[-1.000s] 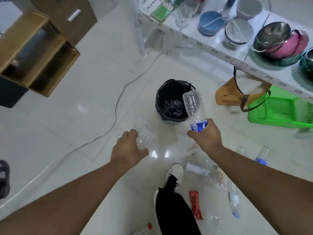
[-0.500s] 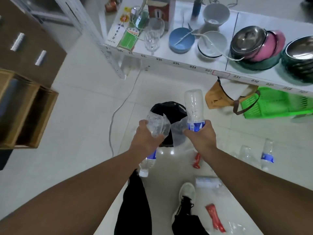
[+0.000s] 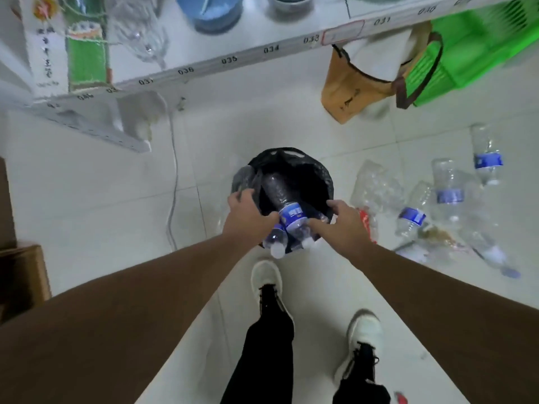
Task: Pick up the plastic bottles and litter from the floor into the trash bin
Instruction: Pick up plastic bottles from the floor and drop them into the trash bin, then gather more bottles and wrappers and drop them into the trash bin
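We've got both hands right over the trash bin (image 3: 291, 176), which stands on the floor in front of our feet. Left hand (image 3: 248, 214) is wrapped round one bottle (image 3: 275, 242), cap end toward us; right hand (image 3: 344, 221) pinches the labelled bottle (image 3: 287, 204), whose base already pokes into the bin. Empty plastic like this should be super light, crinkly and a bit slippery, so grabbing mid-body near the label seems best. More bottles (image 3: 446, 193) lie on the floor to the right.
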A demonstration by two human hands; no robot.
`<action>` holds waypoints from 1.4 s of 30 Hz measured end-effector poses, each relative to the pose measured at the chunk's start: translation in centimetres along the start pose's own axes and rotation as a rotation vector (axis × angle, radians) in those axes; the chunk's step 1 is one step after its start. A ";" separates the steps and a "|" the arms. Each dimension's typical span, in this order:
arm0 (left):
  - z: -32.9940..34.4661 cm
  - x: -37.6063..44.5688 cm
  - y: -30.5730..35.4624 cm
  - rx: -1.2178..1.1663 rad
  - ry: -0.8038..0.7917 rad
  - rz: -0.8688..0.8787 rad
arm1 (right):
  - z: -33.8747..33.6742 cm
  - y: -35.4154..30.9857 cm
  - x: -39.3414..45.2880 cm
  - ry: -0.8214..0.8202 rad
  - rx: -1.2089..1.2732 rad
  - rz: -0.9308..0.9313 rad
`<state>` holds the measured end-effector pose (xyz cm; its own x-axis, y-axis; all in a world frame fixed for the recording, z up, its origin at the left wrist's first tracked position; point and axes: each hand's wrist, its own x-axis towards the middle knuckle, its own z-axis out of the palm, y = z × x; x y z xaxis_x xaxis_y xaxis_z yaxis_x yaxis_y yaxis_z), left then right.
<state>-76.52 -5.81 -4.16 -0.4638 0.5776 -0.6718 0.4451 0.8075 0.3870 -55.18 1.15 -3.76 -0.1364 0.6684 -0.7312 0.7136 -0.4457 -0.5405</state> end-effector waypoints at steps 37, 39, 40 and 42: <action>27.8 -18.7 21.4 0.661 -0.374 0.512 | -22.2 40.4 -22.4 0.356 0.455 0.445; 30.3 -18.8 22.0 0.628 -0.408 0.496 | -22.7 42.4 -22.2 0.350 0.444 0.449; 31.7 -18.6 22.1 0.622 -0.417 0.485 | -22.8 43.3 -21.9 0.343 0.425 0.447; 34.7 -17.5 21.7 0.639 -0.418 0.475 | -22.5 45.5 -20.4 0.327 0.365 0.443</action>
<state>-32.20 -2.57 -5.92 0.1390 0.6419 -0.7541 0.9181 0.2019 0.3411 -4.47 -19.36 -4.01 0.3737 0.4960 -0.7838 0.3676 -0.8550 -0.3658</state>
